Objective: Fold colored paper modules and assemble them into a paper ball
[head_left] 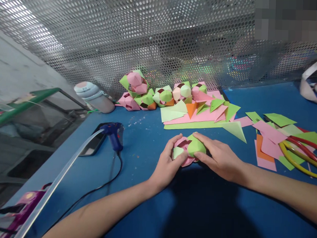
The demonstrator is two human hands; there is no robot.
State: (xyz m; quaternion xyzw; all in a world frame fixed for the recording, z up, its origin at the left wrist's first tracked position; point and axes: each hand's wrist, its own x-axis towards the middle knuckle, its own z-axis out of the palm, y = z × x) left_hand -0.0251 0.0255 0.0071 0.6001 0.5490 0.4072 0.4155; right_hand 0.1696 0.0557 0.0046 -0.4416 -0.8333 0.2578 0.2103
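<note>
Between my two hands is a folded paper ball (196, 146) of pink, bright green and pale green pieces, with gaps between its panels. My left hand (168, 161) grips its left side, thumb across the front and fingers behind. My right hand (219, 157) pinches the bright green panel on the right, thumb below and fingers on top. The ball is held just over the blue table (143, 174). Its underside and back are hidden from view.
Similar paper balls (164, 95) line the mesh panel (151, 39), before loose paper sheets (200, 115). Scissors (300, 155) with red and yellow handles lie right. Left are a blue glue gun (115, 135) with its cord, a phone (93, 144), a bottle (94, 96) and a purple power strip (26, 208).
</note>
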